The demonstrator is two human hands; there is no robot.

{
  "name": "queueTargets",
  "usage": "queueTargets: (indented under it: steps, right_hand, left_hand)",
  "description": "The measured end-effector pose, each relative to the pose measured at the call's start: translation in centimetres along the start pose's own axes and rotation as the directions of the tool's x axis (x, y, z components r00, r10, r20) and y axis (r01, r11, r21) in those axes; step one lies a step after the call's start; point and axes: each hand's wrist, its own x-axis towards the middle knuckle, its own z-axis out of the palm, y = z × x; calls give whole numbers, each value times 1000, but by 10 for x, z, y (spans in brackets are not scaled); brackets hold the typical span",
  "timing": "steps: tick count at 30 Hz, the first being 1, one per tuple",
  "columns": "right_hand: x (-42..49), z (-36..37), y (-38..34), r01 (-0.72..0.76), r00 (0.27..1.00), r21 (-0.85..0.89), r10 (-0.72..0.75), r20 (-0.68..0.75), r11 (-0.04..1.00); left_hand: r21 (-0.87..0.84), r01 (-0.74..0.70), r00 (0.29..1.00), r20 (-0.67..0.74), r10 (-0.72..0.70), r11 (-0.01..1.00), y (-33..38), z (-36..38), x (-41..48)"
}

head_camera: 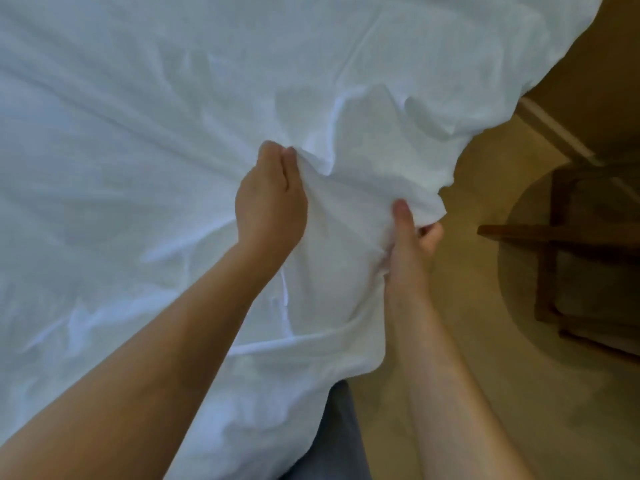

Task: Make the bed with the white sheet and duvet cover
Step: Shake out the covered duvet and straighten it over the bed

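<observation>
Now my left hand [270,199] and right hand [412,237] each pinch a bunched fold of the white sheet [138,133] at the bed's edge.

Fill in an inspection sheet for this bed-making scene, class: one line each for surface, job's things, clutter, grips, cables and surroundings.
Surface: hidden; the creased white fabric covers it.
Job's things: white fabric only; sheet or duvet cover cannot be told. Its right edge lies rumpled over the side.
Clutter: nothing seen.
Grips: left hand pinches a raised fold of the fabric; right hand grips the fabric's edge, thumb on top.
Cables: nothing seen.
Surroundings: beige floor; dark wooden furniture at right, blurred; grey-blue cloth at the bottom edge, probably the person's clothing.
</observation>
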Motion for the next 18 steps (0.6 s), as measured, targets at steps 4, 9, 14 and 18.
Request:
queueTargets:
  steps: [4, 9, 14, 18]
  right_hand:
    - [-2, 20, -16, 316, 944, -359, -329, 27, 878]
    - [0, 38, -34, 387, 914, -421, -401, 58, 820]
    - [31, 36, -44, 179, 970, -387, -228, -86, 905]
    - [58, 13, -43, -109, 975, -261, 53, -214, 959]
  left_hand:
    - [-48, -206, 962, -192, 193, 977, 46, -25, 45]
    - [62, 12, 939, -344, 10, 998, 7, -61, 111]
    - [388, 139, 990, -58, -126, 911, -25, -6, 92]
    - [283, 118, 989, -118, -87, 952, -11, 15, 86]
